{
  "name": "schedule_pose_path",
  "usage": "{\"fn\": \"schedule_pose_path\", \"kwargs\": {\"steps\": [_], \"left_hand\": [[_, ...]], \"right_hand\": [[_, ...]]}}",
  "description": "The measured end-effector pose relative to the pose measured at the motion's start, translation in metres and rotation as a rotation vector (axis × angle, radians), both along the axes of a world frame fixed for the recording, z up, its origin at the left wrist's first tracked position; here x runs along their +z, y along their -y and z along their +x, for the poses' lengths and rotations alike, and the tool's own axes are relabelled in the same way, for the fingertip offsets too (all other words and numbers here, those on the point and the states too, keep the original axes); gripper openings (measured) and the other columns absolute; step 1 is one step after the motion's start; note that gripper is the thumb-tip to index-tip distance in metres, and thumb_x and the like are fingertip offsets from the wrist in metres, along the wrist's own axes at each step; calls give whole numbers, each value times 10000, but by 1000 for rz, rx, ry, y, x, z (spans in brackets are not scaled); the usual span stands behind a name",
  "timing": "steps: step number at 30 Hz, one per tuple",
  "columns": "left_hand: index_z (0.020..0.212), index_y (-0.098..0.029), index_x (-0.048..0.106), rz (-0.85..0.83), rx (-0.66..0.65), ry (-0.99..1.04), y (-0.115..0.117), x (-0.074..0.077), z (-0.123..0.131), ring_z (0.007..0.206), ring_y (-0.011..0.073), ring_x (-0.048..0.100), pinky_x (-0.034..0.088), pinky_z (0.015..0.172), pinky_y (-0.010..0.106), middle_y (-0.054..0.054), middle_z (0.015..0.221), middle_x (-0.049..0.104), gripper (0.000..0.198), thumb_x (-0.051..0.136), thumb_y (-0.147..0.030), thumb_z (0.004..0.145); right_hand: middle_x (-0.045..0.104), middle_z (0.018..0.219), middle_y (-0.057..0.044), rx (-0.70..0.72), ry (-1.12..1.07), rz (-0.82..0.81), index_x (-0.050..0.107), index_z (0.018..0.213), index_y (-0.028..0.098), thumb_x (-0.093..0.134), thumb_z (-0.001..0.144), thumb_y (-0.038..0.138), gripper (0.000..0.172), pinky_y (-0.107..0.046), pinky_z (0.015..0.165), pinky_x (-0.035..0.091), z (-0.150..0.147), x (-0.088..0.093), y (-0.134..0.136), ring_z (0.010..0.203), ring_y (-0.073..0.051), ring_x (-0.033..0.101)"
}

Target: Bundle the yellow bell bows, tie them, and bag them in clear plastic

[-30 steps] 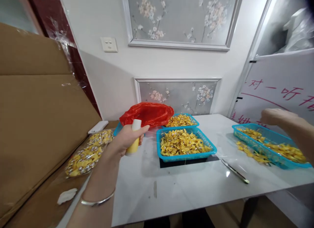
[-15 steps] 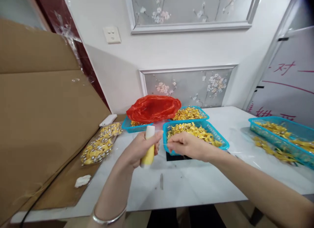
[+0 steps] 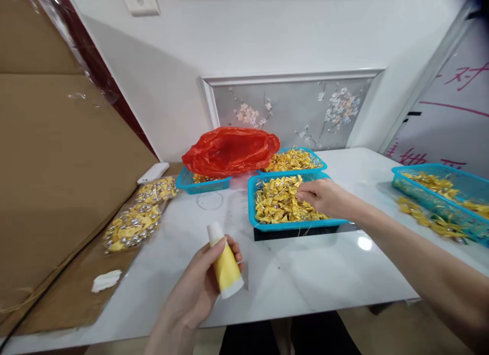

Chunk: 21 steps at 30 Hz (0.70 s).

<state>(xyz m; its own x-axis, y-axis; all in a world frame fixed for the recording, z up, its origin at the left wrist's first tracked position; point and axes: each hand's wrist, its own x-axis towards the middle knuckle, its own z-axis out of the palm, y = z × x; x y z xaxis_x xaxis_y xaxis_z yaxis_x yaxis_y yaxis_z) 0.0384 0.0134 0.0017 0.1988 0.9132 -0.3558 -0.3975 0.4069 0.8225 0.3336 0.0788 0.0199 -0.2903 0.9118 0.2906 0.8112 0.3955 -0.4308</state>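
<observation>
My left hand [image 3: 208, 273] is wrapped round a cone-shaped spool [image 3: 226, 267], white at its narrow top and yellow below, above the front of the table. My right hand [image 3: 321, 196] has its fingers pressed together over the right part of a blue basket [image 3: 290, 225] full of yellow bow-like pieces [image 3: 278, 199]. Whatever the right fingers may hold is too small to make out. Loose thin strands hang over the basket's front rim.
A red plastic bag [image 3: 231, 151] lies over a back-left basket [image 3: 202, 186]. Another filled basket [image 3: 292, 159] stands behind. At the right are a long basket [image 3: 439, 197] and loose yellow pieces [image 3: 431, 222]. Bagged pieces [image 3: 133, 225], a phone [image 3: 153, 172] and cardboard [image 3: 69, 156] are left.
My left hand has come down and nearer with the spool, away from the basket. My right hand has moved right, over the basket's right part. The view has tilted down.
</observation>
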Motion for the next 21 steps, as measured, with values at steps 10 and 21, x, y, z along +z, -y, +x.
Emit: {"fn": "schedule_pose_path", "kwargs": {"steps": [10,21], "left_hand": [[1047,-160,572,-222,222,-81,14,6,7,757,228,723,605,700,368,190,1141,691,201,566,-146,846],[1104,-239,602,-182,308,-188,18,2,6,701,190,705,609,682,330,59,930,703,369,643,-93,768]], "right_hand": [[408,551,10,-113,152,-20,345,601,209,386,858,222,260,-281,543,246,14,-26,-3,523,-137,368],[520,547,-21,-271,304,-8,518,636,214,434,853,193,234,-285,511,228,36,-38,-12,516,-173,467]]}}
